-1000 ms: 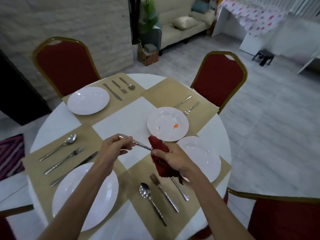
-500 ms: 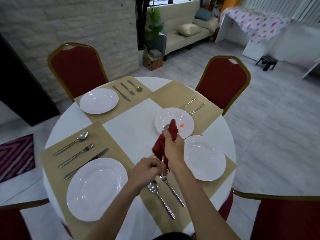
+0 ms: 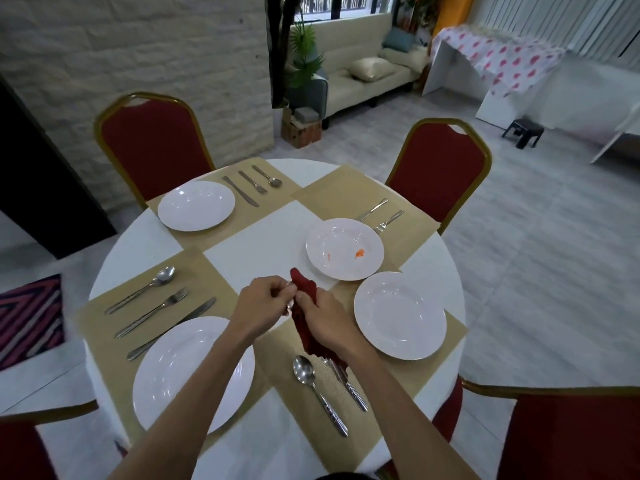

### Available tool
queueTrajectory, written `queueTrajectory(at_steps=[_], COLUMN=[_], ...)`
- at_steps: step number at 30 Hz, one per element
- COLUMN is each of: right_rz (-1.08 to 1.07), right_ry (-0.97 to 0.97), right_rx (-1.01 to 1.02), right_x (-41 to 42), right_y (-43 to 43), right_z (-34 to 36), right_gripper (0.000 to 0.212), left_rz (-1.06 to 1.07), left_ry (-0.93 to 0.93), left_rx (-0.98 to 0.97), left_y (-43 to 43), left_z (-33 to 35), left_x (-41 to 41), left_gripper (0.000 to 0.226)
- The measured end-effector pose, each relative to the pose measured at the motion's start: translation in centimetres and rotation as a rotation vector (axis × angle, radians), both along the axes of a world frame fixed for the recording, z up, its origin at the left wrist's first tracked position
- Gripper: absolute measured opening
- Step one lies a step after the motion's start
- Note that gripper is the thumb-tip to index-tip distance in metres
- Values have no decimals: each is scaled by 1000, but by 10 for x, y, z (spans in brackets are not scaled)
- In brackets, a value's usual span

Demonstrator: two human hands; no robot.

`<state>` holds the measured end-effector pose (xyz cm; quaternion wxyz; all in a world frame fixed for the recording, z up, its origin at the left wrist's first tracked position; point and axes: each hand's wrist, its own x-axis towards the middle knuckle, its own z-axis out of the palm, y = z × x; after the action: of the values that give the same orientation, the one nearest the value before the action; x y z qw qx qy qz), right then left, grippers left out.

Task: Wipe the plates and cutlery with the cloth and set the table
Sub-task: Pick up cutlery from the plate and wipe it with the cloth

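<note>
My right hand (image 3: 323, 322) grips a dark red cloth (image 3: 304, 289) over the middle of the round table (image 3: 242, 244). My left hand (image 3: 261, 306) pinches a piece of cutlery (image 3: 288, 285), mostly hidden between fingers and cloth. A white plate with orange stains (image 3: 345, 249) lies just beyond the cloth. A clean plate (image 3: 400, 315) sits to the right of my hands, another (image 3: 180, 375) near left, a third (image 3: 196, 206) far left. Below my right hand lie a spoon (image 3: 304, 370) and a fork (image 3: 349, 389).
Beige placemats (image 3: 104, 317) mark each setting. A spoon, fork and knife (image 3: 156, 306) lie on the left mat, another set (image 3: 251, 183) at the far mat, and a knife and fork (image 3: 381, 214) beside the stained plate. Red chairs (image 3: 152, 147) ring the table.
My right hand with the cloth has come down from the upright cutlery and now meets my left hand, which rose from near the table edge. The cutlery is now almost covered.
</note>
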<state>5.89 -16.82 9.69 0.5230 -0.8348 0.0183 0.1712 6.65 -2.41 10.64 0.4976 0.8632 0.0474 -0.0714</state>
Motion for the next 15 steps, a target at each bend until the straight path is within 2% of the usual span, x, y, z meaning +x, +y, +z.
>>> queueTrajectory(at_steps=[3, 6, 8, 12, 15], right_rz=[49, 149, 136, -70, -23], right_ry=[57, 61, 86, 213, 309], right_rx=[-47, -121, -49, 191, 243], right_x=[-15, -34, -31, -20, -38], right_y=[2, 1, 2, 12, 10], right_z=[7, 13, 19, 23, 18], right_gripper=[35, 25, 23, 23, 22], left_rz=[124, 260, 245, 45, 127], left_ry=[-11, -34, -43, -21, -41], left_rx=[-26, -46, -57, 13, 92], left_y=[22, 43, 36, 22, 51], left_z=[-1, -2, -5, -5, 5], left_x=[3, 9, 4, -3, 17], left_gripper=[23, 23, 25, 27, 18])
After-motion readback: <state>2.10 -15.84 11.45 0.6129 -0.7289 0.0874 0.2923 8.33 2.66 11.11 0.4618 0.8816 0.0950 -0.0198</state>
